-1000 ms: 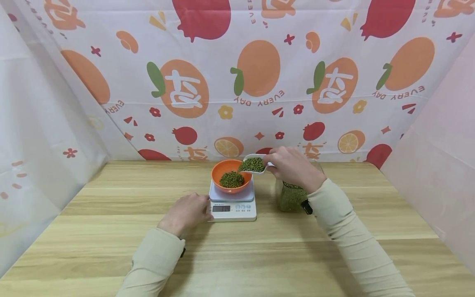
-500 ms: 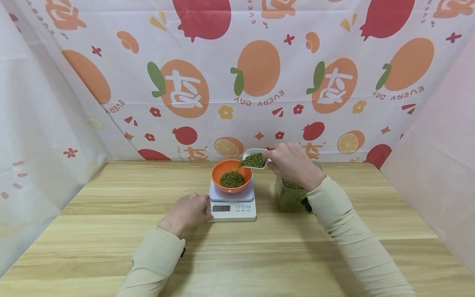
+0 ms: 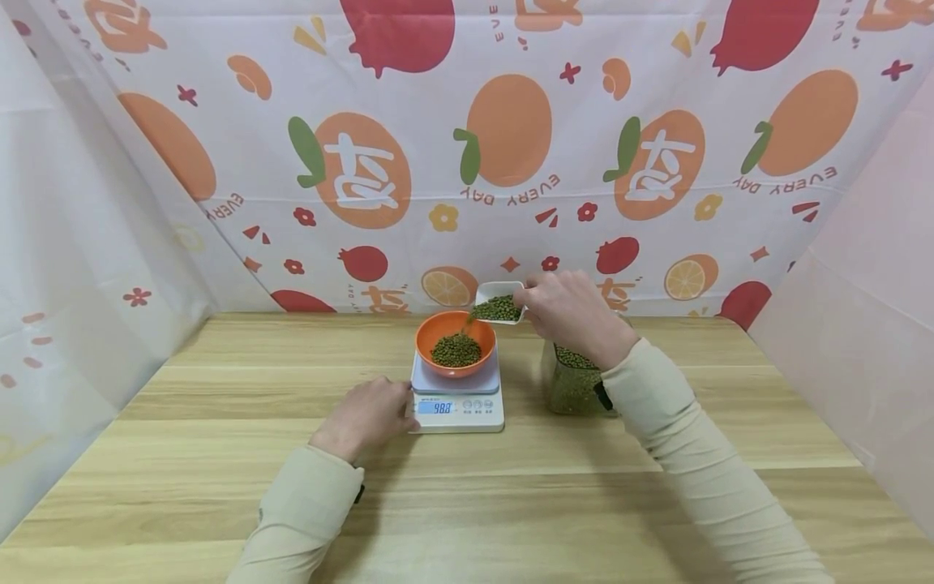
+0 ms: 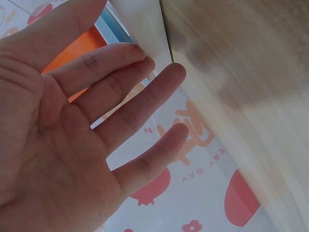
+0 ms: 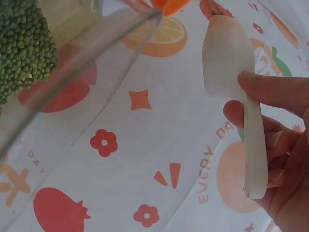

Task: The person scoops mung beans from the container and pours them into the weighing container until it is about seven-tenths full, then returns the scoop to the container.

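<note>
My right hand [image 3: 576, 316] grips the handle of a white scoop [image 5: 227, 58] loaded with green mung beans [image 3: 498, 308]. Its lip tilts down over the right rim of an orange bowl [image 3: 430, 331], and beans stream off it. A heap of mung beans [image 3: 456, 350] lies in the bowl, which sits on a white kitchen scale [image 3: 474, 423] with a blue-lit display [image 3: 435, 408]. At the scale's left side, my left hand [image 3: 368, 418] touches the edge with its fingertips; in the left wrist view its fingers are loosely extended.
A clear container [image 3: 576, 393] of mung beans stands right of the scale, partly hidden under my right forearm. Behind the wooden table [image 3: 467, 503] hangs a fruit-printed curtain [image 3: 438, 146], and plain white sheeting [image 3: 87, 243] closes the left side.
My right hand has risen slightly and tipped the scoop further, with beans now pouring into the bowl. The scale's display has gone from dark to blue. My left hand stays in place.
</note>
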The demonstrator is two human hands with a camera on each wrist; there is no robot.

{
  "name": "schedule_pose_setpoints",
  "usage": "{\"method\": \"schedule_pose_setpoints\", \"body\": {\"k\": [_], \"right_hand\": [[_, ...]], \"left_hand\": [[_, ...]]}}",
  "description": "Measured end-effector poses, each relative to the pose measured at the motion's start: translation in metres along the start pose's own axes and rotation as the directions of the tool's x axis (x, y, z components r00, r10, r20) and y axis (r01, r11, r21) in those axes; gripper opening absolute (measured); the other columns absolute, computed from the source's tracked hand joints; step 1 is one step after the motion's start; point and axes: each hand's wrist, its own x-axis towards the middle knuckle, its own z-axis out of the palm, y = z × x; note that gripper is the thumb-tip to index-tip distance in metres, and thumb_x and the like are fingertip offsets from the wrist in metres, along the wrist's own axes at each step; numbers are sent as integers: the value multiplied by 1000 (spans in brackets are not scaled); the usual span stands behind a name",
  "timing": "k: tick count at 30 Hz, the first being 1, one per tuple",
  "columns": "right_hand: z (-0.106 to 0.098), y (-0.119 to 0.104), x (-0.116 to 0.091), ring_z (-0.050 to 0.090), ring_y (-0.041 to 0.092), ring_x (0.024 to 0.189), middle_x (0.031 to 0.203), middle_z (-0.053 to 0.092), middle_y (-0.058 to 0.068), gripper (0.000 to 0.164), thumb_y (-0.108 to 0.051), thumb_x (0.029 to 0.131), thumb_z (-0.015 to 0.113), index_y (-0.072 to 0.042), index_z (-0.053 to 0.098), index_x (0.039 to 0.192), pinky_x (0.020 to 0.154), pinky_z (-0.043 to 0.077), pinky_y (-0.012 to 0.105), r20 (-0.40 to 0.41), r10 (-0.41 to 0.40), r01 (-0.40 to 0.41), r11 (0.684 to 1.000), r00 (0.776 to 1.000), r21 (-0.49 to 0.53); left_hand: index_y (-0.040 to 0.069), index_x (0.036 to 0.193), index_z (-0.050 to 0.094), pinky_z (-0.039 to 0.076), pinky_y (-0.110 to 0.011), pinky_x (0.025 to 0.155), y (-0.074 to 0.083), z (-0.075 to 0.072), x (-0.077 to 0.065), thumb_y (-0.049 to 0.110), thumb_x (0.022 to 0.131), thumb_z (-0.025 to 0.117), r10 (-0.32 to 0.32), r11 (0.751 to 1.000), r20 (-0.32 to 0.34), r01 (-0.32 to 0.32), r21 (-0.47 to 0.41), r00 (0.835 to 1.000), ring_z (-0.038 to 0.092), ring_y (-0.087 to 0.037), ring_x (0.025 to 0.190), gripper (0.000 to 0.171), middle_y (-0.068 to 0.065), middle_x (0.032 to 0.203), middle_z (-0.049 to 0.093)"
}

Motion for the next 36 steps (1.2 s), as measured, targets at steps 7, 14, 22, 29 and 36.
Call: {"method": "schedule_pose_setpoints", "body": {"k": [7, 14, 22, 29, 36], "right_hand": [[-7, -3, 6, 33, 15, 46, 58, 50, 3, 21, 8, 85, 68, -10, 75, 77, 42, 25, 27, 11, -16, 17, 997, 1000, -69], [-14, -8, 11, 44, 18, 47, 65, 58, 5, 18, 5, 88, 70, -10, 77, 80, 41, 35, 30, 43, -22, 26, 994, 999, -105], [-16, -10, 16, 52, 21, 50, 67, 62, 4, 18, 5, 85, 73, -11, 72, 76, 44, 43, 32, 55, -27, 34, 991, 998, -132], [-17, -12, 18, 54, 19, 52, 72, 64, 5, 21, 8, 87, 68, -11, 76, 80, 45, 44, 30, 83, -46, 62, 979, 995, -193], [-18, -15, 20, 55, 19, 53, 77, 67, 5, 22, 8, 85, 68, -11, 78, 84, 45, 43, 29, 91, -67, 85, 972, 994, -219]], "left_hand": [[8, 72, 65, 39, -29, 59, 0, 1, 0, 13, 80, 87, -1, 1000, 2, 1, -4, 1000, 45, -14, 60, 24, 2, 71, 55], [8, 71, 65, 39, -29, 58, -1, 0, -2, 14, 80, 87, -4, 1000, 0, 4, -15, 1000, 45, -14, 60, 24, 1, 72, 56], [7, 75, 68, 38, -28, 58, 0, 0, -2, 16, 81, 86, 1, 1000, 4, -1, -15, 1000, 45, -13, 60, 21, 1, 74, 57], [7, 75, 67, 39, -28, 56, 0, 1, -3, 15, 79, 87, 9, 1000, -7, -9, -19, 1000, 45, -12, 59, 22, 1, 72, 56], [9, 72, 65, 42, -29, 57, 0, 2, -2, 16, 77, 88, 3, 1000, -5, -3, -26, 1000, 46, -12, 59, 25, 2, 71, 56]]}}
